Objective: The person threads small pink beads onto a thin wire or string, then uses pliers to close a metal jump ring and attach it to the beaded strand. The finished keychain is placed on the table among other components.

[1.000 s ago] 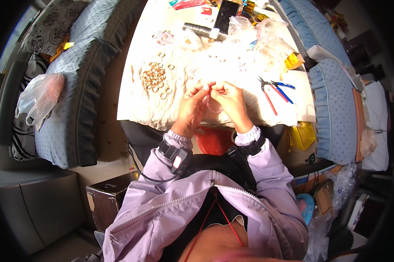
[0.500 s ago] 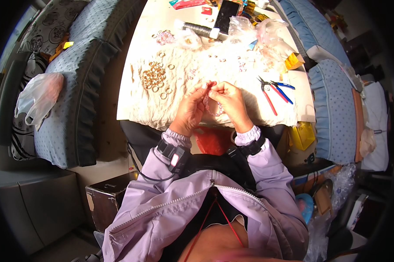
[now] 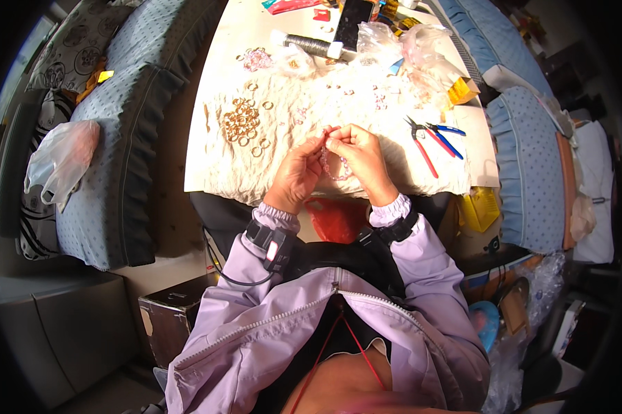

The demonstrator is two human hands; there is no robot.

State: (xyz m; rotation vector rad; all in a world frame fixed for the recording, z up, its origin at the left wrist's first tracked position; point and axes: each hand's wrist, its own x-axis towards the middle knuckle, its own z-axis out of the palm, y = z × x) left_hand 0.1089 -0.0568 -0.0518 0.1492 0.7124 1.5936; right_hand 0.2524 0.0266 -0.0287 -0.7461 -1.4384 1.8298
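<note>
Between my hands hangs a loop of small pink and clear beads, a beaded bracelet [image 3: 336, 177], above the front part of the cloth. My left hand [image 3: 298, 170] pinches it at the top with thumb and fingertips. Right beside it, my right hand [image 3: 363, 157] is closed on the same spot, the fingertips of both hands nearly touching. What exactly lies between the fingertips is too small to make out. A pile of gold-coloured rings [image 3: 241, 123] lies left of my hands. Loose pink beads [image 3: 300, 116] are scattered just beyond them.
Two pairs of pliers [image 3: 432, 145] with red and blue handles lie to the right. Farther back are a spool of dark wire [image 3: 308, 46], a pink bead heap [image 3: 257, 60], a phone [image 3: 356, 25] and crumpled plastic bags [image 3: 421, 52]. Blue-covered sofas [image 3: 111, 165] flank the table.
Both hands stay pinched together at the top of the bracelet, with only slight finger movement. The bead loop shows a little more openly below them. The whole view has shifted slightly.
</note>
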